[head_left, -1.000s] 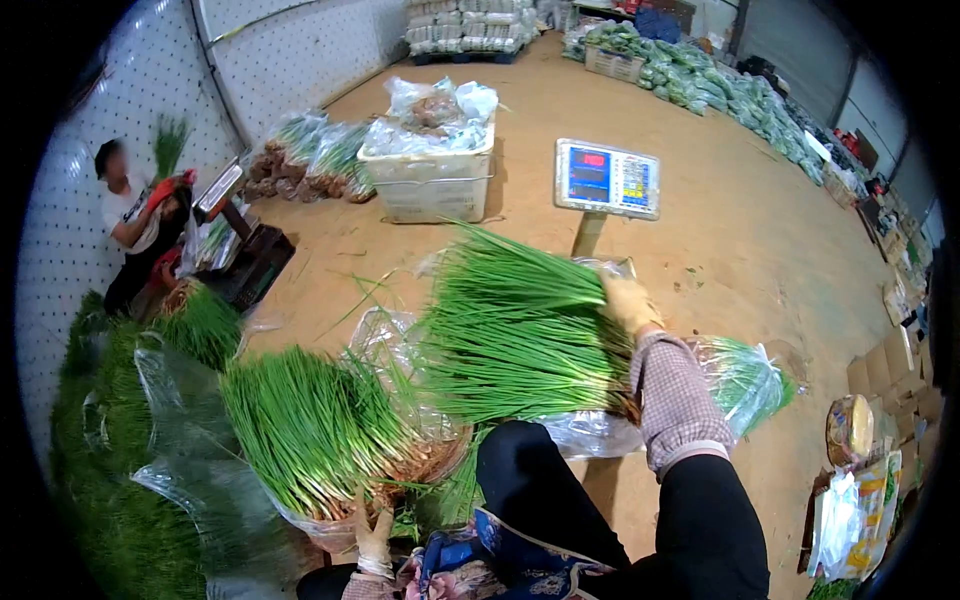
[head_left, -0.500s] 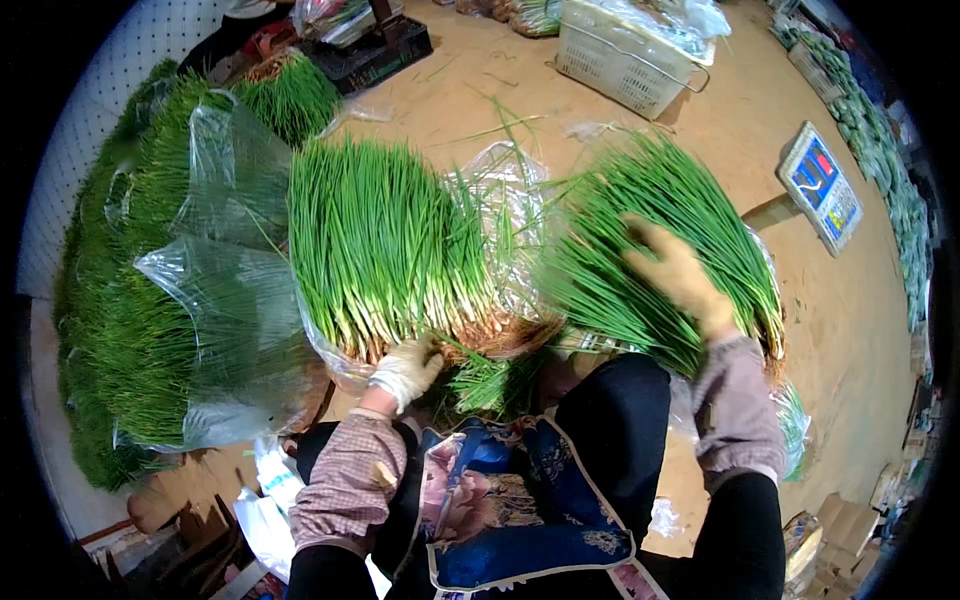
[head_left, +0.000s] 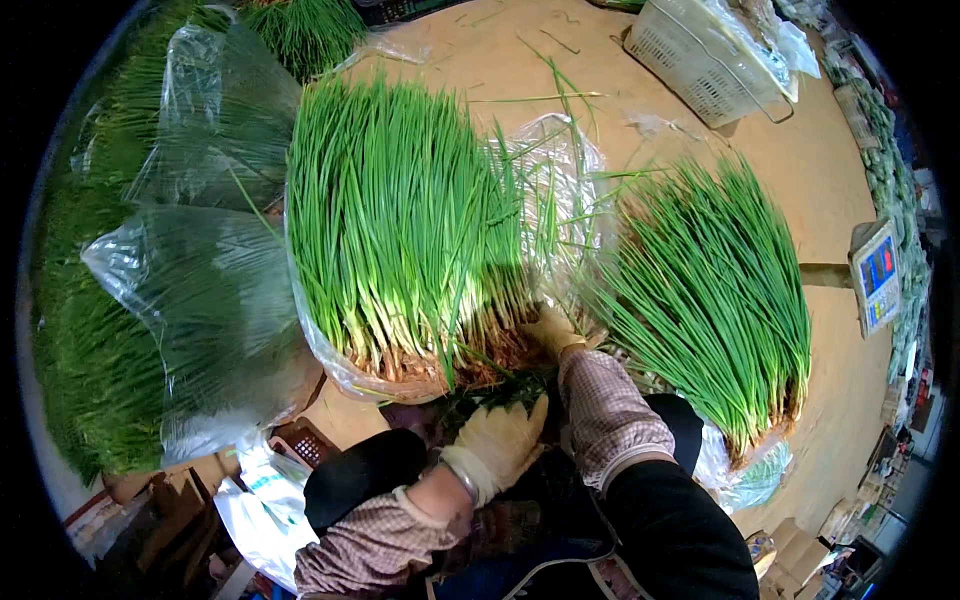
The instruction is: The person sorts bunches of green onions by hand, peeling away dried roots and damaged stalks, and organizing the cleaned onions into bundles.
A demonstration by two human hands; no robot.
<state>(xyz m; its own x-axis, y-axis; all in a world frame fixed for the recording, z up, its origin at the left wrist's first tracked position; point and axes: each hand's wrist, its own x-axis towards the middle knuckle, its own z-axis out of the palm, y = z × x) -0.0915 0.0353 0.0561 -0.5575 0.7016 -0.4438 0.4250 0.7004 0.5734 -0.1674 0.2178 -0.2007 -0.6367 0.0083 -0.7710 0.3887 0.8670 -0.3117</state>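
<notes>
A broad bundle of green onions [head_left: 400, 210] lies on clear plastic, leaves pointing away from me and brown roots toward me. My right hand [head_left: 553, 332], in a pale glove, is at the right end of those roots; its fingertips are partly hidden there. Just below the roots, over dark green scraps, is my left hand [head_left: 498, 445], gloved too, with fingers spread and nothing visible in it. A second bundle of green onions [head_left: 715, 300] rests to the right, its roots toward the lower right.
Plastic sheets [head_left: 235, 310] cover a large pile of greens [head_left: 90, 350] at left. A pale crate [head_left: 690, 62] stands at the upper right, a scale display [head_left: 877, 275] at the far right. White bags [head_left: 262, 505] lie at lower left.
My right hand has left the right bundle and moved left to the roots of the other one. My left hand has moved right and down from the root edge. The view has shifted.
</notes>
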